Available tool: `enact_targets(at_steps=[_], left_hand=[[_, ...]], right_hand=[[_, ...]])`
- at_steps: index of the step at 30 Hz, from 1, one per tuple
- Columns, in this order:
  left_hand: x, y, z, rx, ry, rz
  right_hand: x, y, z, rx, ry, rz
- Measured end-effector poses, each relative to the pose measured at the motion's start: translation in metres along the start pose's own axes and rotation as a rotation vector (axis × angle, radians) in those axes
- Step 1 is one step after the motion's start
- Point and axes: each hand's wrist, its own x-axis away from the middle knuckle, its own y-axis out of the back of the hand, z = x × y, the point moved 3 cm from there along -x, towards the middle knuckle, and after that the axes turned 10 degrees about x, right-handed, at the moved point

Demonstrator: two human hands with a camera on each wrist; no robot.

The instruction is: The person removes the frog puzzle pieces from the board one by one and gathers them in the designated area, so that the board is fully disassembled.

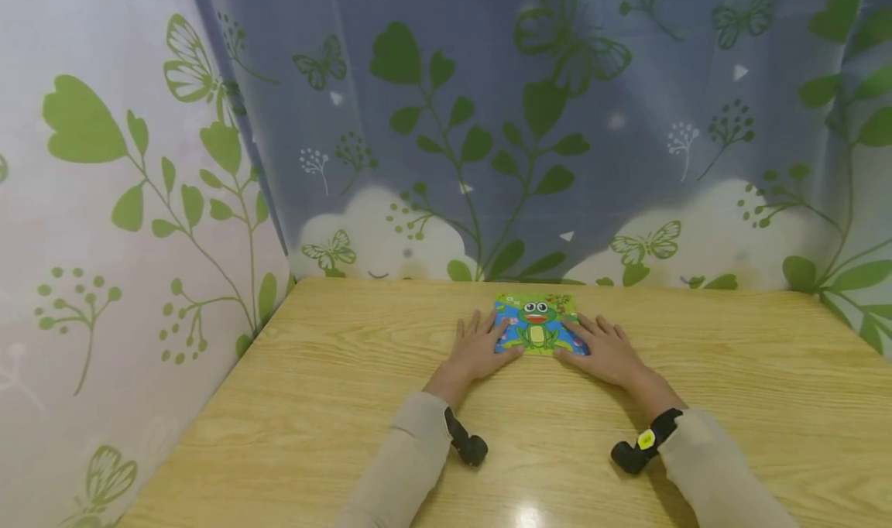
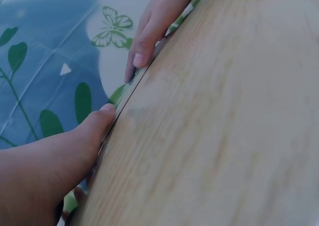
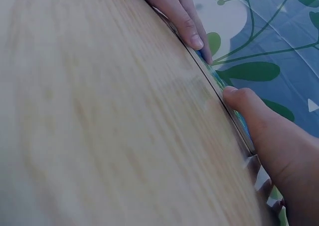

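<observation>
1. Nearest us, two pale sleeves [image 1: 411, 443] end at the wrists, each with a black wrist device [image 1: 474, 449]; the head view's lower border cuts off the forearms.
2. We find the left hand [image 1: 479, 350] and right hand [image 1: 605, 350] spread, fingers fairly straight, resting on opposite sides of the frog picture [image 1: 536, 334]; we see no pinch.
3. For steady holding, we advise light, equal pressure from both sides; uneven force could slide or skew it.
4. The picture lies flat between the hands, near the far edge of the table [image 1: 334, 358].
5. Fingers cover parts of its side edges. Both wrist views show only a thin sliver, so we cannot tell its thickness or whether it is one piece.
6. Behind hangs a leaf-printed cloth [image 1: 446, 125].
</observation>
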Motion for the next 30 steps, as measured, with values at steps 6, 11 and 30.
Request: enact_targets(at_steps=[6, 11, 30], left_hand=[[0.007, 0.0, 0.004, 0.013, -0.012, 0.008], [0.015, 0.0, 0.006, 0.016, -0.013, 0.017], [0.05, 0.005, 0.011, 0.019, -0.032, 0.033]], right_hand=[[0.004, -0.003, 0.007, -0.003, 0.012, -0.022], [0.009, -0.005, 0.014, 0.002, 0.012, -0.033], [0.031, 0.002, 0.043, -0.005, 0.055, -0.047]])
